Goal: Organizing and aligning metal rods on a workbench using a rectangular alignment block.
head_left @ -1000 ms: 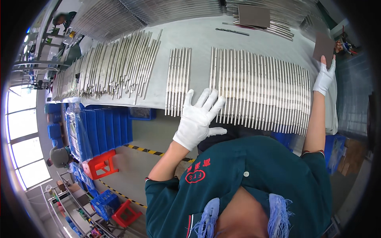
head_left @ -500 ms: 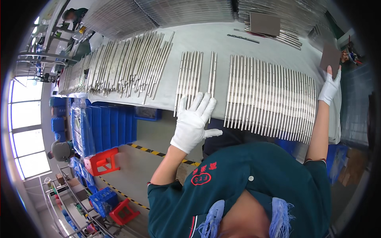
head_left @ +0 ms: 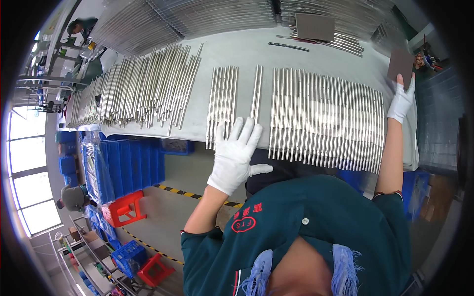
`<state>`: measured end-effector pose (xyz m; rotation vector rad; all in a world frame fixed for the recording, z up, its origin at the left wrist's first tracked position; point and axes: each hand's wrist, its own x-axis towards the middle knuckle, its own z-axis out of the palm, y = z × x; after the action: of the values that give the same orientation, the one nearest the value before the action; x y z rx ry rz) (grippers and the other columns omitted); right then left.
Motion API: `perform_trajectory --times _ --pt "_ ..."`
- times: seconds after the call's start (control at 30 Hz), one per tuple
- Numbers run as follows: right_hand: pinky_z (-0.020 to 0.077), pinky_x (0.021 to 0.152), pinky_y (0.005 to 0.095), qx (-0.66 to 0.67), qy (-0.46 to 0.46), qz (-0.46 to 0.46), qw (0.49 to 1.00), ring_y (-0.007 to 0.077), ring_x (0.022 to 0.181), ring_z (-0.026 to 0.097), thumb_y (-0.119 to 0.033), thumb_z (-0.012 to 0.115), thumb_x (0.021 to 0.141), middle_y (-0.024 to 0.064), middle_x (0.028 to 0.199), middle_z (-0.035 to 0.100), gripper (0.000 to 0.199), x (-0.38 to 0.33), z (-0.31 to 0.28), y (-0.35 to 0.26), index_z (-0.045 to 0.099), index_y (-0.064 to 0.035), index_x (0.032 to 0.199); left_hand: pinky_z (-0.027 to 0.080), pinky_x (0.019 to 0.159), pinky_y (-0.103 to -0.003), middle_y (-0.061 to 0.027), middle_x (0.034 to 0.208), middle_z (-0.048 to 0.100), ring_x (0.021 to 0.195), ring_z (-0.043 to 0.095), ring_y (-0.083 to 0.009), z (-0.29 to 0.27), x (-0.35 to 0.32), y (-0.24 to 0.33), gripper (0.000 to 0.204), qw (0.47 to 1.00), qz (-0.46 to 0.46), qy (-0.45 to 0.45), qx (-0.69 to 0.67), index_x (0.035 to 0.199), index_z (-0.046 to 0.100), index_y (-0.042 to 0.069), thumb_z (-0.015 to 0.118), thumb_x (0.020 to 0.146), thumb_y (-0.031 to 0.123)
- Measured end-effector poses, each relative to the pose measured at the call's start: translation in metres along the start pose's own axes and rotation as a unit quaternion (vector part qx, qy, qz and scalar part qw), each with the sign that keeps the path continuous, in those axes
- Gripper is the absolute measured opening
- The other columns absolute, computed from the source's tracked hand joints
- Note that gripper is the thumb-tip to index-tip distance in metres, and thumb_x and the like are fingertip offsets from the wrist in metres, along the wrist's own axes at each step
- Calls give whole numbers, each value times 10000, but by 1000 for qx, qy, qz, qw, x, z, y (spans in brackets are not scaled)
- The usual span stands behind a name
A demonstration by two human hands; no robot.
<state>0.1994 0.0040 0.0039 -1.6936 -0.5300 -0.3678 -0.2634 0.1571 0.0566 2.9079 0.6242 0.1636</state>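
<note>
My left hand [head_left: 233, 160], in a white glove, is open with fingers spread at the table's front edge. Its fingertips lie over the near ends of a small group of silver metal rods [head_left: 223, 93] and beside a narrow pair of rods [head_left: 256, 93]. To the right lies a wide, even row of similar rods [head_left: 326, 118], with small holes showing along them. At the table's right end, my gloved right hand [head_left: 402, 102], thumb and a fingertip bare, grips a flat brown-grey rectangular sheet [head_left: 401, 66] by its near edge.
A loose, uneven spread of rods [head_left: 143, 89] covers the table's left part. At the back lie a dark drill bit [head_left: 289, 47] and another brown-grey sheet [head_left: 314, 27] on more rods. Wrapped stacks [head_left: 227, 15] line the far side. Blue crates [head_left: 131, 163] and a red stool [head_left: 123, 209] stand left.
The whole view has shifted slightly, moving the table leftward in the picture. My left hand sits a little further right against the rods. My right hand keeps its hold on the sheet.
</note>
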Motion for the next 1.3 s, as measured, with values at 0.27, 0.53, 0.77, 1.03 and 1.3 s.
perform_trajectory --times 0.27,0.53,0.77,1.03,1.3 --pt "347 1099 302 -7 -7 1 1000 209 1316 465 -327 684 939 144 1475 461 717 -1 0 -3 384 34 1481 267 1087 -629 -192 1388 504 1324 454 -365 4 9 12 983 998 52 4 -35 1393 480 31 772 639 591" --pt "366 1081 297 -3 3 -11 1000 212 1292 491 -302 693 938 153 1445 495 692 0 2 -1 406 47 1461 261 1079 -659 -181 1393 508 1331 437 -399 17 33 37 927 990 124 -14 -72 1396 490 91 729 682 632" --pt "369 1072 294 -4 2 3 1000 208 1269 506 -324 689 939 146 1427 511 689 0 2 -5 417 39 1458 259 1075 -660 -181 1407 496 1326 445 -390 10 14 16 921 997 65 -18 -39 1395 495 123 767 655 598" --pt "397 1043 286 -15 1 6 1000 199 1229 540 -315 687 941 144 1402 531 682 4 -4 8 408 8 1474 258 1087 -638 -202 1435 463 1332 457 -349 4 0 4 1009 1000 24 -11 -13 1440 445 69 780 642 588" --pt "391 1048 286 -1 1 8 1000 209 1239 536 -317 684 940 158 1409 528 681 0 0 -3 412 12 1471 261 1093 -642 -204 1420 481 1334 450 -369 14 20 26 971 995 82 -16 -57 1416 466 74 768 654 595"
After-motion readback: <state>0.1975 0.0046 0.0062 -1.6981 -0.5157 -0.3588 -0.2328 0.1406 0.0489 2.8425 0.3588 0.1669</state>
